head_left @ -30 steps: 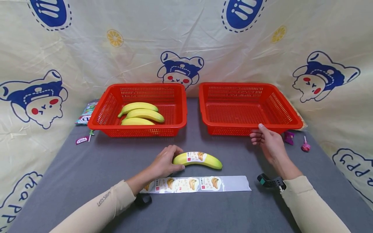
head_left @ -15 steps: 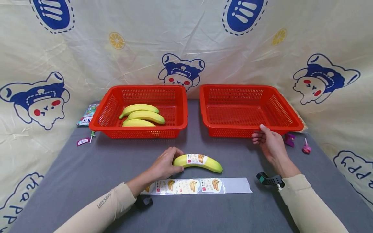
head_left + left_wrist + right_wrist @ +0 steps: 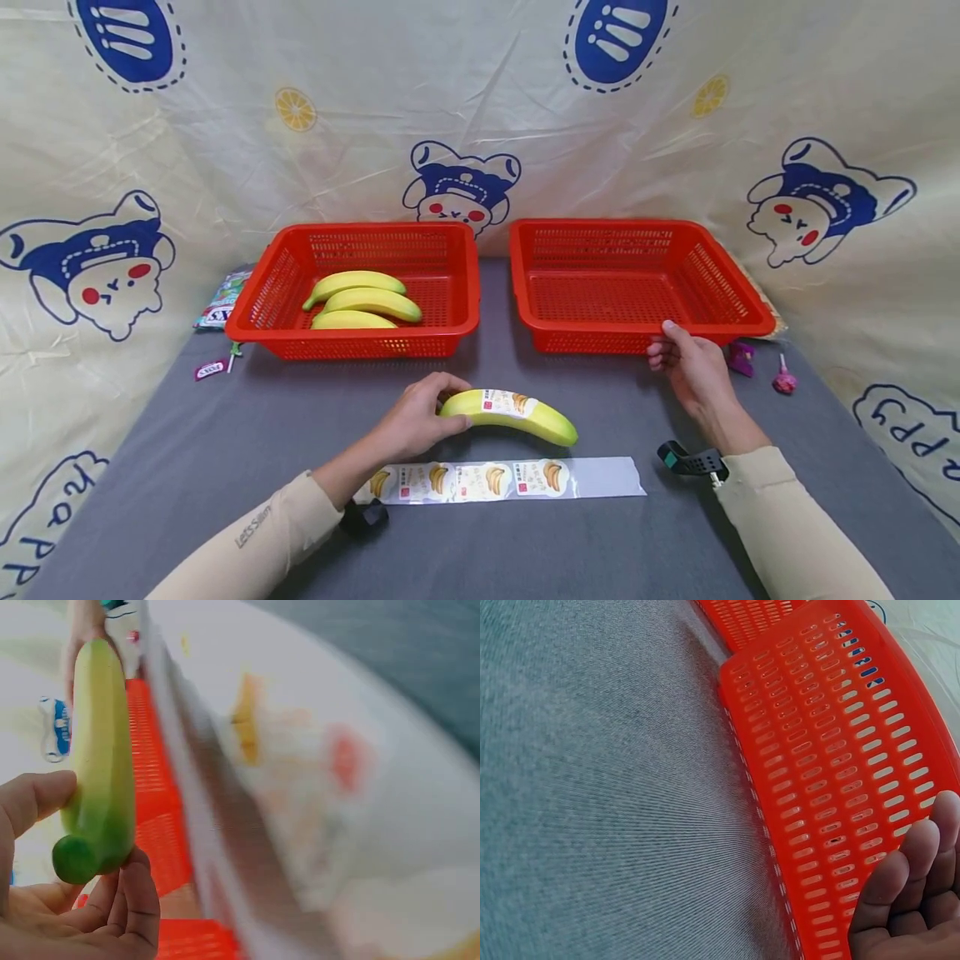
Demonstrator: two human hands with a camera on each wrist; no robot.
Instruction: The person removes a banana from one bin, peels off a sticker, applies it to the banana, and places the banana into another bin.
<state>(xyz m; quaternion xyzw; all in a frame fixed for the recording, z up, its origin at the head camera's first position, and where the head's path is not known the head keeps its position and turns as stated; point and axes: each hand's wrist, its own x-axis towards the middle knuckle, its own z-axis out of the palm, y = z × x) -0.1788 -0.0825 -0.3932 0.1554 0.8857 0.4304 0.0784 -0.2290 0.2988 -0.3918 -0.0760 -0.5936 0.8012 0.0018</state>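
My left hand grips the left end of a yellow banana in the head view, a white printed label on the banana's upper side. In the left wrist view, thumb and fingers pinch the banana's greenish end. A strip of banana stickers lies just in front of it on the grey cloth. My right hand is at the front rim of the right red basket. Its fingers lie loosely curled before the basket's slotted wall, thumb up at the rim.
A left red basket holds several bananas. Wrapped candy and a snack bag lie at its left. Purple candy and a pink lollipop lie by the right basket. A printed sheet hangs behind.
The left hand and the banana in its grip have shifted slightly, the banana's free end a little to the right. The right hand stays by the basket rim.
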